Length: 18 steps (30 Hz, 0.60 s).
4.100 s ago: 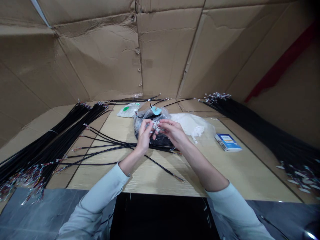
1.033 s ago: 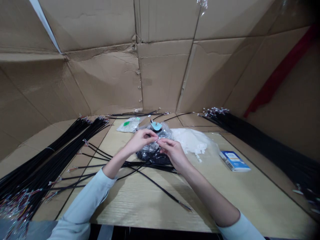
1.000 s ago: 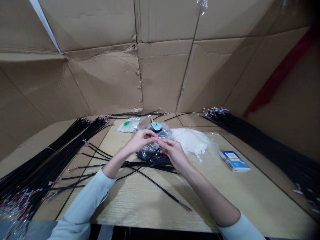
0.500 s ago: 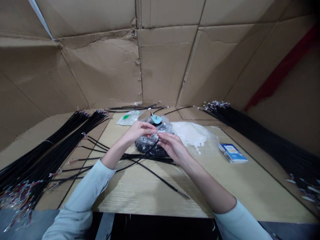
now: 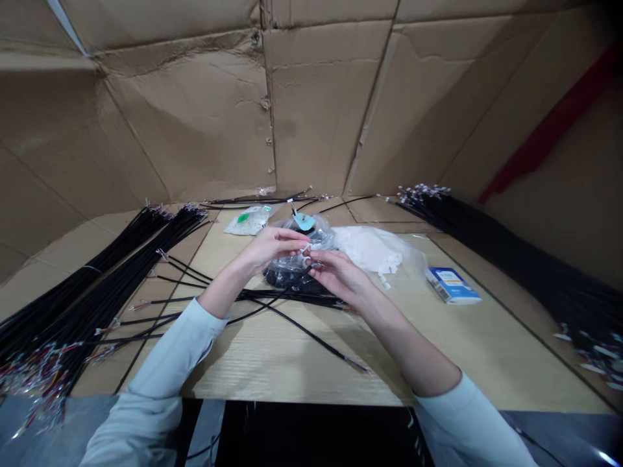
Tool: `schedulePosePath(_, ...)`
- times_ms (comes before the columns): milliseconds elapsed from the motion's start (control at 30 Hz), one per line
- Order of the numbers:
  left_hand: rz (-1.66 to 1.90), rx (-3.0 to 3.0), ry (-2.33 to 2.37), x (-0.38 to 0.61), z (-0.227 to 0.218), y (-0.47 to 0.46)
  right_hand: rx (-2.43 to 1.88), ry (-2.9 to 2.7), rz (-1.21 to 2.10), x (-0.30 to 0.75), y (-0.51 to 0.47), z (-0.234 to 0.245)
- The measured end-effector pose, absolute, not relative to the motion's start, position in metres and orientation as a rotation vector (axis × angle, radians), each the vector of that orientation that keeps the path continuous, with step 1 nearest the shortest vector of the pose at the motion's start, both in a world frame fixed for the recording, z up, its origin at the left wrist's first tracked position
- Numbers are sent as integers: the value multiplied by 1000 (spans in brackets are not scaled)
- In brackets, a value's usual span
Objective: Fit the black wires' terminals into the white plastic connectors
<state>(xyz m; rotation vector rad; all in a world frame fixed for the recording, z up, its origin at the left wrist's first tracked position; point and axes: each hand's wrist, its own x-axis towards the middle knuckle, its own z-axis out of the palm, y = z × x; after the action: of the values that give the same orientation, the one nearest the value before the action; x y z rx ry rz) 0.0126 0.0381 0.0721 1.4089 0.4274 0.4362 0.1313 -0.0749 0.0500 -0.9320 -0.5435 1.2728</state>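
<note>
Both hands meet above the middle of the table. My left hand [image 5: 270,250] pinches a small white connector [image 5: 305,250] between thumb and fingertips. Close beside it, my right hand [image 5: 341,274] is closed on the wire end of a black cable [image 5: 260,311], which trails down to the left. The fine wires between the fingers are too small to make out fully. Under and behind the hands lies a clear plastic bag [image 5: 282,275] with black coiled material, a light blue tag [image 5: 304,222] on top. Several loose black cables [image 5: 311,332] cross the table below the hands.
Bundled black cables [image 5: 111,272] lie at the left, and another large bundle [image 5: 506,253] at the right. A bag of white parts [image 5: 367,250], a small green-labelled bag [image 5: 248,222] and a blue-white box [image 5: 452,287] are on the table [image 5: 302,376]. Cardboard walls [image 5: 321,117] enclose the back.
The whole view has shifted slightly, so the table sits higher in the picture. My fingertips have moved a little apart, and the white connector shows more clearly between them.
</note>
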Motion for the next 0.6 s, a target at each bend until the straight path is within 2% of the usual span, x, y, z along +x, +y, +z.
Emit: schedulePosePath(600, 405, 1274, 507, 18, 68, 34, -1074, -616, 1225, 136, -77, 51)
